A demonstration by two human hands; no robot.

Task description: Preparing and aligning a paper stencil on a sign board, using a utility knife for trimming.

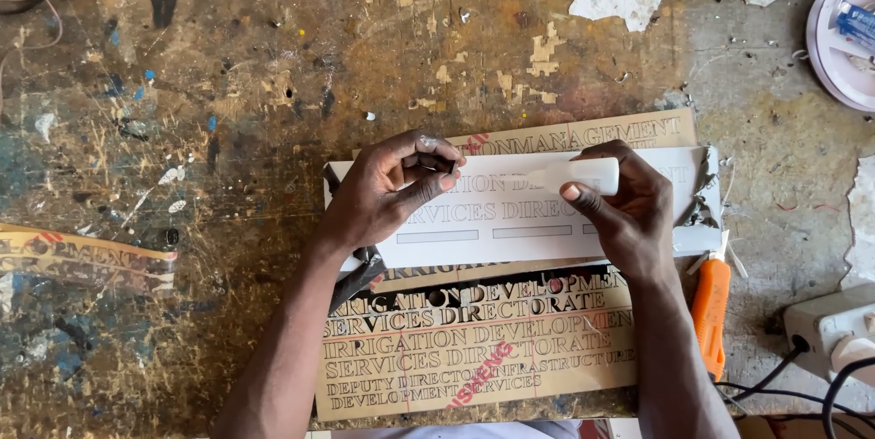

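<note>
white strip (583, 175) sits pinched in my right hand (624, 211), thumb under its near edge and the fingers (570, 193) curled over the top, so that hand is closed around it. it lies level, pointing toward 9 o'clock, just above the white sheet (538, 220). my left hand (387, 188) is at 9 o'clock from the strip, thumb and forefinger pressed together on a small dark piece (436, 164); i cannot tell what that piece is. those fingers are closed tight, with the rest of the hand resting on the left end of the white sheet.

outward from the hands, the white sheet lies across a tan stencil board (474, 339) cut with rows of letters, which spreads toward 6 o'clock between my forearms. a second lettered board (629, 132) shows at 12 o'clock behind the sheet. at 4 o'clock from the right hand an orange-handled cutter (711, 311) lies on the desk (228, 111), just beside my right forearm. further toward 4 o'clock sits a white power socket block (825, 325) with black cables. a pale round lid (843, 38) is at 2 o'clock near the edge. a torn lettered scrap (82, 257) lies well apart at 9 o'clock.
</note>
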